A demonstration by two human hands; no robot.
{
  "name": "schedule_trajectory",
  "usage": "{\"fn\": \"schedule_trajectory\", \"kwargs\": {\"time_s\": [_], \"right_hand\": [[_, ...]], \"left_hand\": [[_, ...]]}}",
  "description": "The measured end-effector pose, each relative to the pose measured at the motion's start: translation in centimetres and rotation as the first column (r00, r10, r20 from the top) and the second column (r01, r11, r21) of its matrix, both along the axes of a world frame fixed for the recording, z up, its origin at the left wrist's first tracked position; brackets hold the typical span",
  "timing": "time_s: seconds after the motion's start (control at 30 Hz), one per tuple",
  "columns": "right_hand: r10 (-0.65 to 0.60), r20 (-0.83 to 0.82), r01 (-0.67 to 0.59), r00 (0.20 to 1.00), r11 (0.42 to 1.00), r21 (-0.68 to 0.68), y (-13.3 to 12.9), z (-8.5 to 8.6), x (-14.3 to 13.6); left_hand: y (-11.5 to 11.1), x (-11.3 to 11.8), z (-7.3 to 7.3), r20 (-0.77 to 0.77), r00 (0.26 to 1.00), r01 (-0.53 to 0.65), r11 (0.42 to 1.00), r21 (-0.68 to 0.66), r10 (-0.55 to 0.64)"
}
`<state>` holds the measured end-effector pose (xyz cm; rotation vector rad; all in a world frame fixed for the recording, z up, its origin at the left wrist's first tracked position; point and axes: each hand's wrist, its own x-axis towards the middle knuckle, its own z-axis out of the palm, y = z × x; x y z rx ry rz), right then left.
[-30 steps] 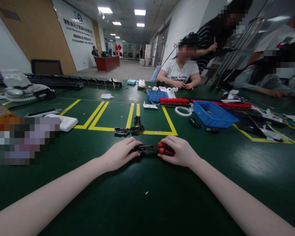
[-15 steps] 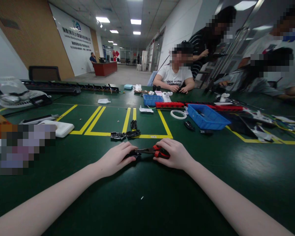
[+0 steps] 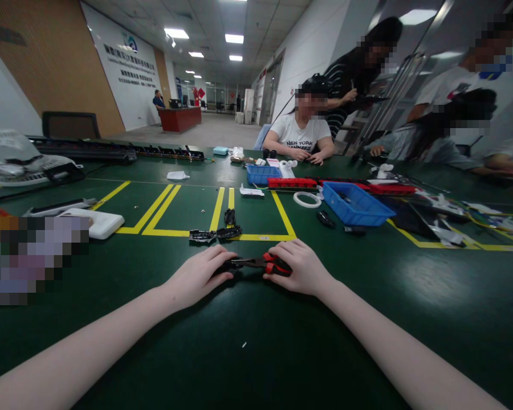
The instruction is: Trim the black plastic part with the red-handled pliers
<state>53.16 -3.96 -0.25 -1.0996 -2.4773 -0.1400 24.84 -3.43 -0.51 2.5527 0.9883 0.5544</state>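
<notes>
My left hand is closed on a small black plastic part, mostly covered by the fingers. In my right hand is a pair of pliers with red and black handles. Their dark jaws point left and meet the black part; whether they grip it I cannot tell. Just beyond my hands lie several black broken-looking pieces, among them a long one, one beside it and an upright one.
Yellow tape marks the green table. A blue bin, a tape roll and red strips lie ahead to the right. A white box-like device is at left. A person sits opposite; others are at right.
The whole view has shifted slightly left. The handles look a little closer together. Both hands keep their hold on the black part and the pliers.
</notes>
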Motion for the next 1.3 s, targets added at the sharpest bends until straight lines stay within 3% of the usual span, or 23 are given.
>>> {"fn": "schedule_trajectory", "kwargs": {"time_s": [0.37, 0.67, 1.3], "right_hand": [[0.026, 0.010, -0.026, 1.000, 0.998, 0.058, -0.02, -0.09, 0.09], [0.007, 0.006, -0.007, 1.000, 1.000, -0.011, -0.03, -0.18, 0.05], [-0.013, 0.029, 0.013, 0.999, 1.000, -0.014, -0.36, 0.14, 0.18]], "left_hand": [[0.93, -0.15, -0.83, -0.047, 0.998, 0.027, 0.999, -0.030, -0.029], [0.66, -0.04, -0.71, -0.050, 0.999, 0.005, 1.000, -0.007, -0.005], [0.71, 0.19, -0.58, 0.003, 1.000, 0.024, 0.999, -0.036, -0.023]]}}
